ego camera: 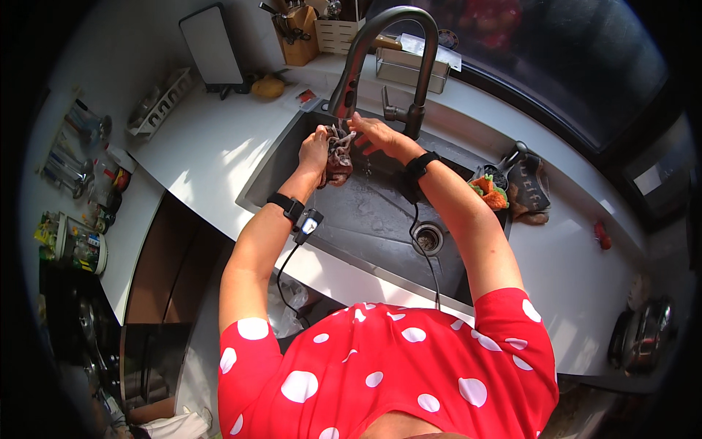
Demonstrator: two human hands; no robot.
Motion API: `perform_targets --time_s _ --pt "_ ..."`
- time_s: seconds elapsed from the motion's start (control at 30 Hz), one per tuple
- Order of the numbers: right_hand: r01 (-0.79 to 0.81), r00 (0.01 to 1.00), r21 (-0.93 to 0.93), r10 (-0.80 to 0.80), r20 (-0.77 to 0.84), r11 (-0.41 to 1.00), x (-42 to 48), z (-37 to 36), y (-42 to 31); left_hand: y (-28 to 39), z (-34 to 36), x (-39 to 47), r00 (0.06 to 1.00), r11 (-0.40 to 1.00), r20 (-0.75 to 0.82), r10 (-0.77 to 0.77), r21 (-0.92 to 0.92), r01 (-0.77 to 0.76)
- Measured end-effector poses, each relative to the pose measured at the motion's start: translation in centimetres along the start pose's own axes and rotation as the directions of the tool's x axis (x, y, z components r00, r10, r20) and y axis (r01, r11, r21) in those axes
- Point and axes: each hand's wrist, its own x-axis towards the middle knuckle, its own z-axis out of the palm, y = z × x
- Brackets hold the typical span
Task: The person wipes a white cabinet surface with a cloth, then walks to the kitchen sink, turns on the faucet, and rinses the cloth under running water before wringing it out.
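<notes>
My left hand [314, 149] grips a wet, crumpled brown cloth [338, 162] under the spray head of the grey pull-down faucet [351, 90]. Just right of the cloth is my right hand [378, 134], its fingers apart and nothing held in it. Its fingertips are close below the spray head, and I cannot tell whether they touch the cloth. Water drops fall beneath it into the grey sink [351, 219]. The round drain strainer [427, 238] sits at the sink's right side.
Right of the sink lie an orange-and-green cloth [488, 192] and a dark folded cloth [528, 189]. A cleaver [430, 52] rests over a wire rack [411, 71] behind the faucet. A knife block [299, 35] and a yellow fruit [267, 86] stand back left. Cables hang from both wrists.
</notes>
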Motion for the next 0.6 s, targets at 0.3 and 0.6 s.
perform_targets --time_s 0.3,0.6 --pt "0.002 0.983 -0.62 -0.116 -0.144 0.785 4.8 -4.8 0.5 2.1 1.7 -1.5 0.989 0.96 0.117 -0.086 -0.254 0.114" --pt "-0.147 0.909 -0.969 -0.413 -0.053 -0.2 5.9 -7.4 0.1 -0.3 1.2 -0.6 0.987 0.97 0.157 -0.027 -0.234 0.064"
